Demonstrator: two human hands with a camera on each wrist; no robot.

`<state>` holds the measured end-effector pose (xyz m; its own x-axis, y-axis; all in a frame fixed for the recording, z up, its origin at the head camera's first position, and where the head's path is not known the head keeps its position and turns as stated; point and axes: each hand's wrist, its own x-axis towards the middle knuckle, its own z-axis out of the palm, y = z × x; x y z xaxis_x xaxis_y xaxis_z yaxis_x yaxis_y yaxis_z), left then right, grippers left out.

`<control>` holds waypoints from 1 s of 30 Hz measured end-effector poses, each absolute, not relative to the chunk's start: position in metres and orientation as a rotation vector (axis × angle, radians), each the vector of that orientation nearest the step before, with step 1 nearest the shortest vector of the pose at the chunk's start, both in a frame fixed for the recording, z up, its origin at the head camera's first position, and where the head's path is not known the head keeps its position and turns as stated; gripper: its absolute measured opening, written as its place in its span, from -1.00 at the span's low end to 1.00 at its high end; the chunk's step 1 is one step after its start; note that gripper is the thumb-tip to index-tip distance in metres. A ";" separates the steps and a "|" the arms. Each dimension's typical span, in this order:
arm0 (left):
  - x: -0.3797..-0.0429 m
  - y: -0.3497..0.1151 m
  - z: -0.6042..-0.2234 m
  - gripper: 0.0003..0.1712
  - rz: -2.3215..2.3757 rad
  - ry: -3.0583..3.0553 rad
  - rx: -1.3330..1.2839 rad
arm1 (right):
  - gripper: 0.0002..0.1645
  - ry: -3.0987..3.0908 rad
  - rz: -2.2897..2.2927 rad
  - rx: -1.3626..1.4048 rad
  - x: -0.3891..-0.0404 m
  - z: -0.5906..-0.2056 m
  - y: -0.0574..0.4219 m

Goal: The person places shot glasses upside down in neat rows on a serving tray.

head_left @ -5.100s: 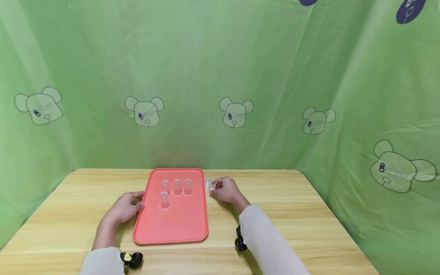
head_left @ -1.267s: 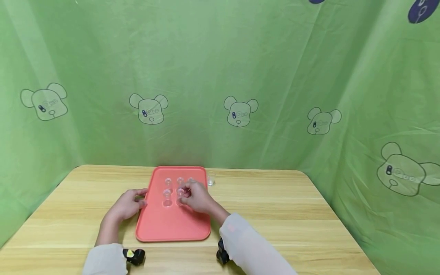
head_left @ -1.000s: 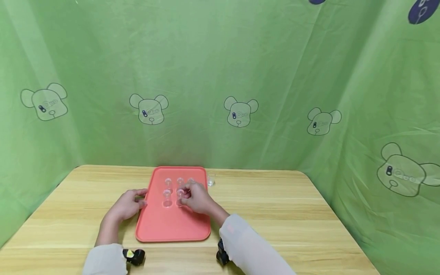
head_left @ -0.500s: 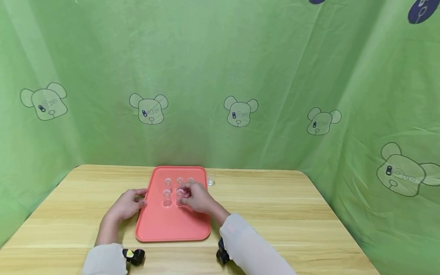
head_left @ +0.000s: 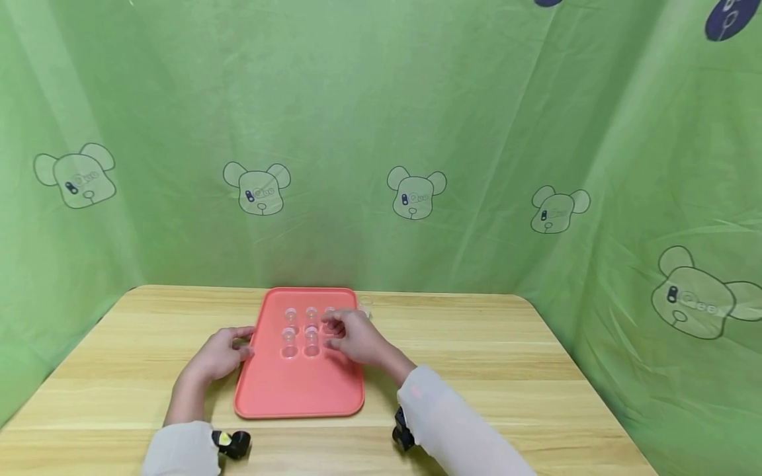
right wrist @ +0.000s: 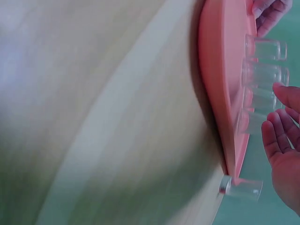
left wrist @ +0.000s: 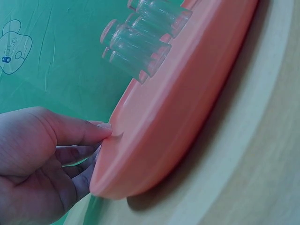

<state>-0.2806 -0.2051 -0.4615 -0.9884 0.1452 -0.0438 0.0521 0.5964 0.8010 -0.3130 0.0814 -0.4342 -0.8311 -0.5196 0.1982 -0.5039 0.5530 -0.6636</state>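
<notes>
On the pink tray stand several small clear glass vials, narrow neck up. Three make the back row, the right one partly hidden by my right hand. In the front row are a left vial and a right vial. My right hand is just right of that front right vial, thumb and fingers parted with nothing between them, as the right wrist view also shows. My left hand pinches the tray's left rim, thumb on top. Another vial stands neck down on the table beside the tray.
The wooden table carries the tray left of centre. A green curtain with bear faces rises behind and beside the table. The tray has a raised rim all round.
Five seconds ago my right hand gripped a vial right of the tray. It then held it on the tray, and has now released it and moved right. The left hand stays put.
</notes>
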 end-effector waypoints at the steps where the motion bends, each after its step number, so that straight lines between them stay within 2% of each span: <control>1: -0.281 -0.205 -0.462 -0.47 1.355 2.713 0.171 | -0.50 2.755 -1.164 -0.892 -0.314 -0.434 0.084; 17: -0.280 -0.205 -0.461 -0.47 1.339 2.722 0.158 | -0.63 2.855 -1.146 -0.831 -0.325 -0.435 0.136; 30: -0.280 -0.205 -0.462 -0.48 1.349 2.727 0.164 | -0.64 2.942 -1.274 -0.598 -0.342 -0.442 0.161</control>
<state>-0.2797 -0.2047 -0.4618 -0.9898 0.1377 -0.0372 0.0541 0.6033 0.7957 -0.3418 0.1607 -0.4421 -0.9258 -0.2829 0.2506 -0.3763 0.6290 -0.6802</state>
